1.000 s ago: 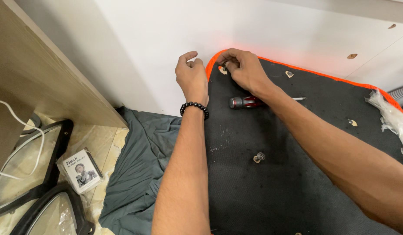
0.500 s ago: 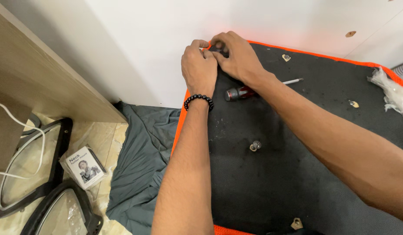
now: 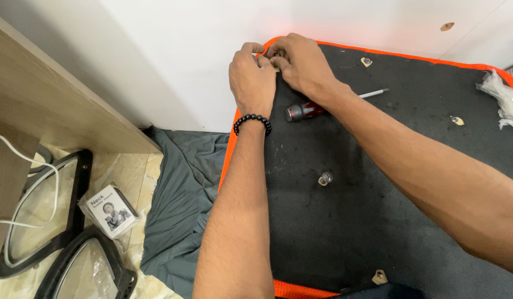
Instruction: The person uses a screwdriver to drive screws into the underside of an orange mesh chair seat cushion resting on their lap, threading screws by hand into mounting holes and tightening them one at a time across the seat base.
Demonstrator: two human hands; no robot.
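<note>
While the left hand (image 3: 252, 77) and right hand (image 3: 301, 63) pinch a small fitting (image 3: 275, 67) together at the black panel's (image 3: 389, 210) orange-edged corner, fingertips crowded, it risks slipping loose and rolling toward the nearby screwdriver (image 3: 309, 109).

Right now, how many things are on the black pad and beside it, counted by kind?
Hands: 2, left, right
Screwdriver: 1
Metal fittings in the pad: 4
Plastic wrap: 1
Small box: 1
Total: 9
</note>
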